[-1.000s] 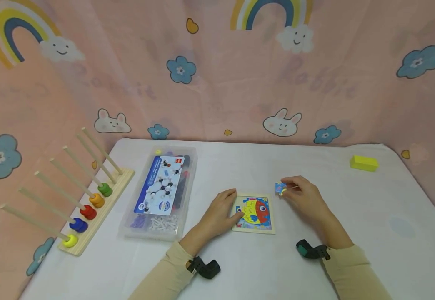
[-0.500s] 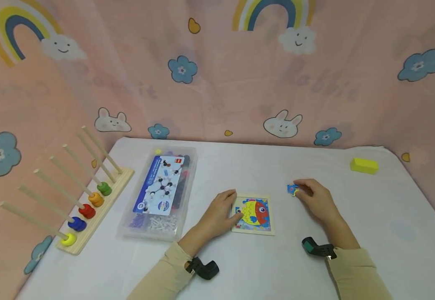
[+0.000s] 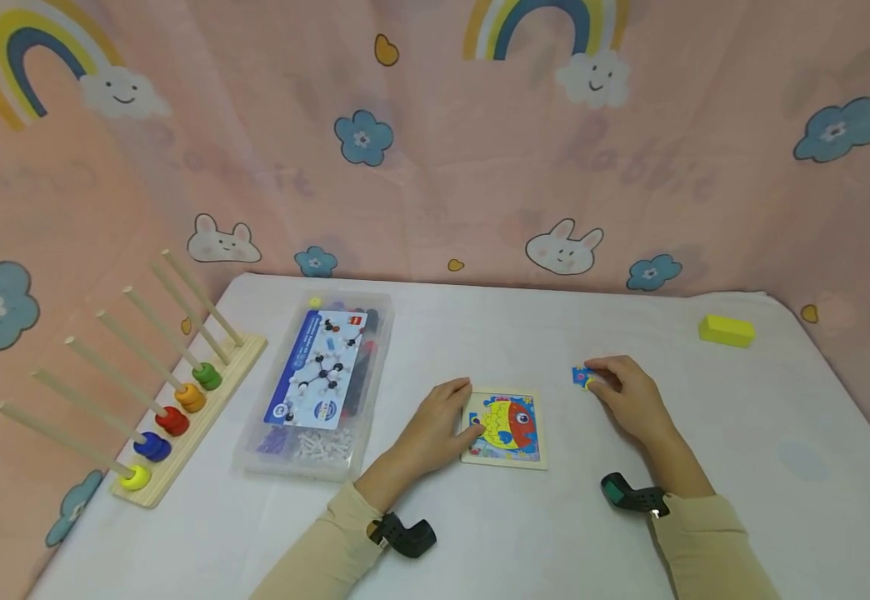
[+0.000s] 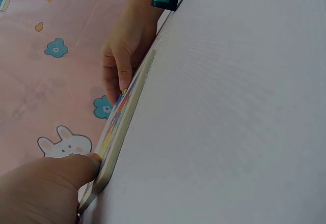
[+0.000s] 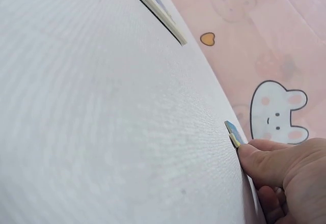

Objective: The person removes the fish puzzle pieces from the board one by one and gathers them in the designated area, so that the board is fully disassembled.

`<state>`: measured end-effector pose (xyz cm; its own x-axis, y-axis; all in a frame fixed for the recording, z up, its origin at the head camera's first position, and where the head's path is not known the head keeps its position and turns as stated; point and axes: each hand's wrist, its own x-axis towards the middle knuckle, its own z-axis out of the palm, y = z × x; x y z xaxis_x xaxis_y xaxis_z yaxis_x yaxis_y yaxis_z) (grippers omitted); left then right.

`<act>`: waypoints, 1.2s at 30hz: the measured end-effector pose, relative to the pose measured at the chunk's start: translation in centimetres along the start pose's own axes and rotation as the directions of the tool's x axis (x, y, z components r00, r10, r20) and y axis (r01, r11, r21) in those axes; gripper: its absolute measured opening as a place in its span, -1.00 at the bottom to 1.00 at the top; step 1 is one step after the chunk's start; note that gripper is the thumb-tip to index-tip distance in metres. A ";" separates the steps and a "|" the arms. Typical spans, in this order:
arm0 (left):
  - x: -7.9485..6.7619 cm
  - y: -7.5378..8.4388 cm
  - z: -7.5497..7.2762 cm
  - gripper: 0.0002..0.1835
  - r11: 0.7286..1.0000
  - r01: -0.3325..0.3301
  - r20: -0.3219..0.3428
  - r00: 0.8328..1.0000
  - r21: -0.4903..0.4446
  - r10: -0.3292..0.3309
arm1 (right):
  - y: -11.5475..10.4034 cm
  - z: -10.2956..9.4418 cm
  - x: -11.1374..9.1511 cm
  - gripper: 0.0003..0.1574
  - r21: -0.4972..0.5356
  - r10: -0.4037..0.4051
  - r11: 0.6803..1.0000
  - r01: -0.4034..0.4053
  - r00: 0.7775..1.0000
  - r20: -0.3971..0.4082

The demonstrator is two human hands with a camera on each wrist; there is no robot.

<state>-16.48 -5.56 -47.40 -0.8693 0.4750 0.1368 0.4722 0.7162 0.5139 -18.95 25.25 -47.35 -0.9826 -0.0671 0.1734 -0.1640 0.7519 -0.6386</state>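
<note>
A square wooden fish puzzle (image 3: 505,428) with a pale frame lies flat on the white table. My left hand (image 3: 433,429) holds it by its left side, the thumb on top of the picture. In the left wrist view that thumb (image 4: 84,169) presses over the frame; the other fingers are mostly hidden. To the right of the puzzle, my right hand (image 3: 630,398) pinches a small blue and yellow puzzle piece (image 3: 581,377) between thumb and fingers. The right wrist view shows the piece (image 5: 233,134) sticking out past the fingertips, at or close to the tabletop.
Left of the puzzle is a clear plastic box (image 3: 318,383) with a molecule-model label. Farther left stands a wooden peg rack (image 3: 202,417) with coloured rings. A yellow block (image 3: 727,331) sits at the back right. Patterned pink cloth (image 3: 435,167) hangs behind the table.
Between one second and half a second ago, my right hand moved slightly right with the puzzle piece, away from the puzzle. Since then it has hardly moved. My left hand stays on the puzzle.
</note>
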 end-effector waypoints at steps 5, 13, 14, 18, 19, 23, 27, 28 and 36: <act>-0.1 0.0 0.0 -0.32 1.000 -0.009 -0.002 1.000 0.009 0.009 | -0.1 -0.1 0.0 -0.57 0.002 0.012 1.000 -0.012 1.000 0.009; -0.1 0.1 -0.2 -0.31 1.000 0.000 0.007 1.000 -0.005 0.000 | -0.1 -0.4 0.0 -0.48 0.039 0.035 0.999 -0.035 0.999 0.008; -0.1 0.1 -0.2 -0.31 1.000 -0.001 0.007 1.000 -0.004 0.001 | -0.1 -0.4 0.0 -0.47 0.045 0.034 0.998 -0.035 0.999 0.006; -0.1 0.0 -0.2 -0.31 1.000 -0.007 0.001 1.000 0.004 0.007 | 0.0 -0.3 -0.1 -0.43 0.052 0.029 0.998 -0.029 1.000 0.004; -0.1 0.0 -0.2 -0.31 1.000 -0.006 0.001 1.000 0.007 0.006 | 0.0 -0.3 -0.1 -0.42 0.050 0.027 0.998 -0.027 1.000 0.004; -0.1 -0.1 -0.1 -0.31 1.000 0.000 0.006 1.000 0.012 0.000 | -0.1 -0.3 -0.3 -0.36 0.045 0.029 0.999 -0.030 1.000 0.008; -0.1 -0.1 0.0 -0.30 1.000 -0.004 0.004 1.000 0.006 0.004 | -0.6 -0.5 -0.4 -0.33 0.049 0.035 0.998 -0.036 0.999 0.023; -0.1 -0.1 0.0 -0.31 1.000 -0.007 0.001 1.000 0.007 0.007 | -0.7 -0.6 -0.5 -0.32 0.055 0.034 0.998 -0.035 0.999 0.026; -0.1 -0.1 0.0 -0.31 1.000 -0.014 -0.008 1.000 -0.007 0.014 | -2.1 -0.9 -0.6 -0.33 0.094 -0.012 0.996 0.006 0.998 0.064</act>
<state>-16.44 -5.69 -47.44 -0.8636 0.4810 0.1511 0.4837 0.7059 0.5175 -17.99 24.28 -45.45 -0.9841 -0.1179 0.1326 -0.1773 0.6865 -0.7052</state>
